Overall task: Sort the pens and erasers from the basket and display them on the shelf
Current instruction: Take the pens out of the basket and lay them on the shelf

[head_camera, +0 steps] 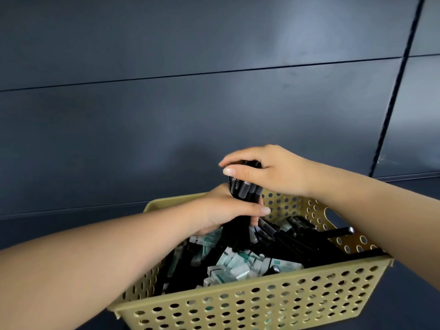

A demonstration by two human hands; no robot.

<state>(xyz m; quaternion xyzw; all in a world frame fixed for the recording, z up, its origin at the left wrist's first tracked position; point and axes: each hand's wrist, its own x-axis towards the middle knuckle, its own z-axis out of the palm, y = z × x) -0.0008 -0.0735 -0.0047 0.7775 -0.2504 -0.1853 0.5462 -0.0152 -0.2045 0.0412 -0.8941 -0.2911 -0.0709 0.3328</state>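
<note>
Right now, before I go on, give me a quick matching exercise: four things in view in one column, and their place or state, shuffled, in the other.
Things:
1. left hand
2. right hand
3. erasers
4. basket

Place or state:
A. tan, perforated with round holes, holding the loose stock
B. caps the top ends of the bundle of black pens
C. lying loose in white and green wrappers among loose black pens
D. grips the bundle lower down, above the basket

Pairs: 1-D, 2-B, 3-C, 4-A
</note>
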